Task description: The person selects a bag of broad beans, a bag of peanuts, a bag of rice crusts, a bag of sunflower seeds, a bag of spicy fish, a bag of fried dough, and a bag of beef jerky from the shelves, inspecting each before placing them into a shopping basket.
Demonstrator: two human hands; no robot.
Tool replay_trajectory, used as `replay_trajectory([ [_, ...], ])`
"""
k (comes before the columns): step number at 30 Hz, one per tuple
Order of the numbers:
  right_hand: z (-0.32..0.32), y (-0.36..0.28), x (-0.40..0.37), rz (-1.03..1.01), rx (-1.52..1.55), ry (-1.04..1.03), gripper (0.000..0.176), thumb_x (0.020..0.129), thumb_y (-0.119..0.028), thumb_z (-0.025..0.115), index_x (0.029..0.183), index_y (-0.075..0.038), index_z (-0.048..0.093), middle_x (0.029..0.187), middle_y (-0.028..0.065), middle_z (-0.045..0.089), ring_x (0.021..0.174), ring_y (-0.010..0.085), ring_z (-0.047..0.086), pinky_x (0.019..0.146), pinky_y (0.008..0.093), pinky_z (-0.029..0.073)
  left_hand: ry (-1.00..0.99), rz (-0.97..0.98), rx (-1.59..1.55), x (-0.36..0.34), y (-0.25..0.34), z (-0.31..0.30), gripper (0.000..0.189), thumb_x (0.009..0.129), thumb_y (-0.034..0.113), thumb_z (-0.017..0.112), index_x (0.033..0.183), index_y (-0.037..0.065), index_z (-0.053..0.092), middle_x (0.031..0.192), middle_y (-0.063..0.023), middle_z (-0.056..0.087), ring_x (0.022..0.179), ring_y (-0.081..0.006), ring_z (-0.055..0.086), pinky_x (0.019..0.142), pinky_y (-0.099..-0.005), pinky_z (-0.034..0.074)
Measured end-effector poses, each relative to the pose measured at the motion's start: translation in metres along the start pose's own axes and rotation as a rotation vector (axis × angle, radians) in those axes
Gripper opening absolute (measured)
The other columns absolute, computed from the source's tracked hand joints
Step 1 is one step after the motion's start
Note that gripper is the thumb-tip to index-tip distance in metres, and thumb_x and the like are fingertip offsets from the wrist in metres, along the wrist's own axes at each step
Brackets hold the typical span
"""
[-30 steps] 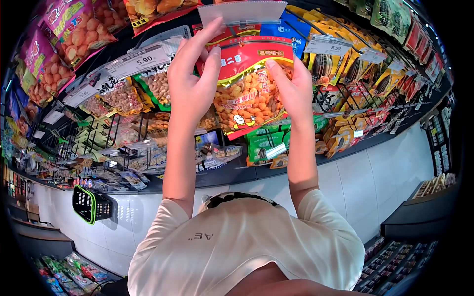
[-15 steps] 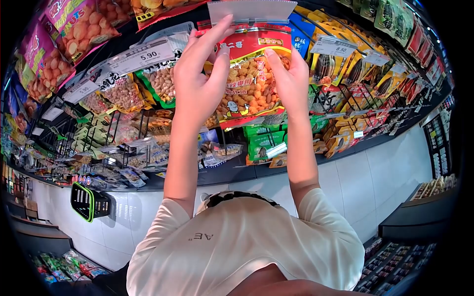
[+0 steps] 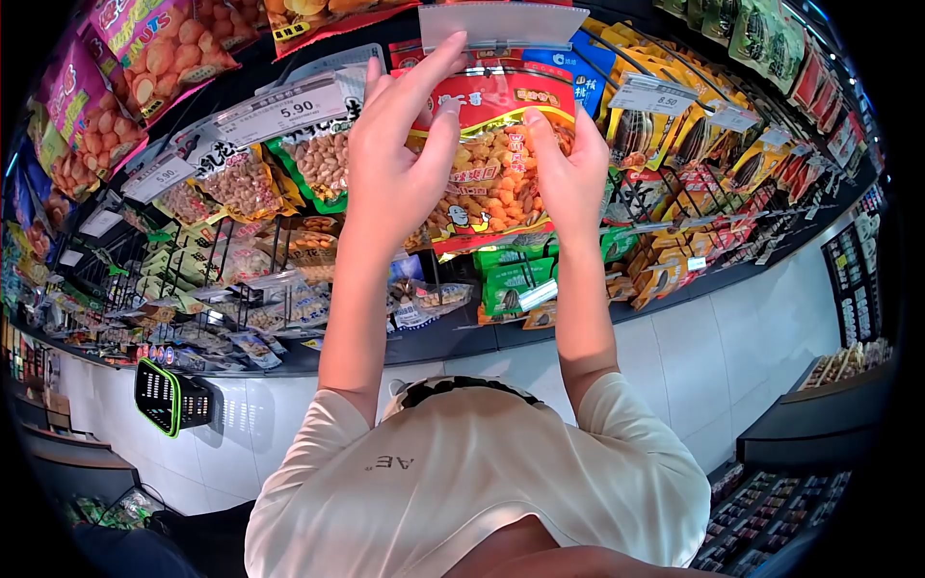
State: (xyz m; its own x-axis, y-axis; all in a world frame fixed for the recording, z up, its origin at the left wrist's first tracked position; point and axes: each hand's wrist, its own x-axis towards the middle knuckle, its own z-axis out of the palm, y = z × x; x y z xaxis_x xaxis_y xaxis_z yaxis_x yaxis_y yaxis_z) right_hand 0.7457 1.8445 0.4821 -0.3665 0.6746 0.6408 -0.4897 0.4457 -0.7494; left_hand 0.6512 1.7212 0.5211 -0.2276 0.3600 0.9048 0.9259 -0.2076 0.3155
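A red and clear snack bag (image 3: 487,178) with orange-brown pieces inside faces me upright at the front of the rack, below a blank clear label holder (image 3: 504,26). My left hand (image 3: 395,144) is at the bag's left edge, index finger pointing up near the holder and thumb against the upper left front. My right hand (image 3: 568,169) grips the right edge, its thumb on the front and the other fingers behind the bag. More red packaging shows just behind the bag's top.
Bagged nuts (image 3: 236,181) hang to the left by price labels (image 3: 281,113). Yellow seed bags (image 3: 636,135) hang to the right. Green bags (image 3: 514,285) are lower down. A black basket with a green rim (image 3: 175,397) stands on the tiled floor (image 3: 674,366) at left.
The red bag has tilted and shifted slightly right and down, along with both hands. More of the red and blue packaging behind its top now shows. Dark clothing appears at the lower left.
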Motion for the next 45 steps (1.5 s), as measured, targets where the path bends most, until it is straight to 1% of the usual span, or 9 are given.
replay_trajectory([
  [25, 0.008, 0.05, 0.033, -0.054, -0.127, -0.018, 0.018, 0.081, -0.011, 0.058, 0.089, 0.005, 0.059, 0.079, 0.0097, 0.064, 0.069, 0.012, 0.057, 0.065, 0.0277, 0.045, 0.006, 0.023, 0.082, -0.017, -0.003, -0.005, 0.038, 0.075, -0.005, 0.052, 0.112, 0.003, 0.055, 0.095, -0.0062, 0.063, 0.059, -0.009, 0.047, 0.104, -0.0463, 0.023],
  [27, 0.003, 0.069, 0.046, -0.138, -0.198, -0.035, 0.019, 0.079, -0.011, 0.058, 0.088, 0.005, 0.06, 0.08, 0.0111, 0.064, 0.071, 0.0125, 0.057, 0.066, 0.0277, 0.045, -0.006, -0.004, 0.033, -0.025, 0.001, -0.006, 0.033, 0.074, -0.002, 0.055, 0.106, 0.004, 0.056, 0.101, -0.0121, 0.06, 0.087, -0.0295, 0.058, 0.103, -0.0504, 0.024],
  [30, 0.008, 0.064, 0.044, 0.163, -0.231, -0.078, 0.019, 0.08, -0.012, 0.058, 0.087, 0.005, 0.06, 0.08, 0.0107, 0.064, 0.072, 0.0125, 0.057, 0.068, 0.0271, 0.044, -0.114, -0.06, -0.014, -0.041, 0.009, -0.013, 0.033, 0.075, -0.002, 0.053, 0.107, 0.004, 0.058, 0.105, -0.0115, 0.06, 0.096, -0.0272, 0.058, 0.101, -0.0467, 0.029],
  [34, 0.008, 0.081, 0.041, 0.02, -0.154, -0.088, 0.027, 0.083, -0.017, 0.059, 0.101, 0.003, 0.055, 0.087, 0.0104, 0.063, 0.076, 0.0144, 0.058, 0.069, 0.028, 0.045, -0.349, -0.139, -0.241, -0.077, 0.015, -0.036, 0.025, 0.078, 0.0, 0.051, 0.101, 0.002, 0.061, 0.106, -0.0133, 0.061, 0.104, -0.0283, 0.055, 0.091, -0.0395, 0.038],
  [37, 0.01, 0.053, 0.018, 0.012, -0.534, 0.043, 0.041, 0.083, -0.017, 0.061, 0.112, 0.005, 0.043, 0.096, 0.0133, 0.059, 0.088, 0.0184, 0.056, 0.078, 0.0292, 0.045, -0.57, -0.245, -0.499, -0.111, 0.011, -0.066, 0.023, 0.08, 0.002, 0.053, 0.102, 0.002, 0.061, 0.106, -0.0131, 0.061, 0.101, -0.0277, 0.056, 0.089, -0.0387, 0.04],
  [38, 0.011, 0.052, 0.006, -0.002, -0.253, 0.111, 0.038, 0.083, -0.015, 0.061, 0.11, 0.006, 0.043, 0.101, 0.014, 0.055, 0.094, 0.0184, 0.054, 0.08, 0.0291, 0.045, -0.698, -0.288, -0.606, -0.125, 0.005, -0.077, 0.022, 0.081, 0.003, 0.055, 0.102, 0.002, 0.061, 0.106, -0.0128, 0.06, 0.099, -0.0271, 0.056, 0.088, -0.0382, 0.04],
  [40, 0.022, 0.014, -0.032, -0.049, -0.329, 0.192, 0.028, 0.086, -0.01, 0.057, 0.108, 0.003, 0.045, 0.1, 0.0106, 0.053, 0.094, 0.0153, 0.053, 0.081, 0.027, 0.043, -0.827, -0.367, -0.602, -0.162, -0.014, -0.101, 0.022, 0.083, 0.007, 0.056, 0.105, 0.002, 0.059, 0.106, -0.0128, 0.059, 0.098, -0.0259, 0.056, 0.085, -0.0357, 0.042],
  [42, 0.043, -0.017, -0.075, 0.096, -0.105, 0.02, 0.016, 0.087, -0.006, 0.053, 0.1, 0.001, 0.047, 0.093, 0.0076, 0.054, 0.084, 0.0115, 0.052, 0.077, 0.0252, 0.043, -0.92, -0.587, -0.574, -0.205, -0.035, -0.125, 0.024, 0.085, 0.013, 0.054, 0.106, 0.002, 0.058, 0.106, -0.0135, 0.059, 0.097, -0.0263, 0.056, 0.083, -0.0338, 0.043],
  [45, 0.076, -0.036, -0.133, 0.496, -0.002, -0.743, 0.013, 0.087, -0.007, 0.052, 0.098, -0.002, 0.052, 0.091, 0.0069, 0.058, 0.084, 0.0126, 0.056, 0.073, 0.0252, 0.045, -0.9, -0.757, -0.381, -0.293, -0.07, -0.154, 0.029, 0.083, 0.024, 0.056, 0.101, 0.001, 0.058, 0.094, -0.0163, 0.061, 0.087, -0.0295, 0.058, 0.076, -0.0342, 0.045],
])
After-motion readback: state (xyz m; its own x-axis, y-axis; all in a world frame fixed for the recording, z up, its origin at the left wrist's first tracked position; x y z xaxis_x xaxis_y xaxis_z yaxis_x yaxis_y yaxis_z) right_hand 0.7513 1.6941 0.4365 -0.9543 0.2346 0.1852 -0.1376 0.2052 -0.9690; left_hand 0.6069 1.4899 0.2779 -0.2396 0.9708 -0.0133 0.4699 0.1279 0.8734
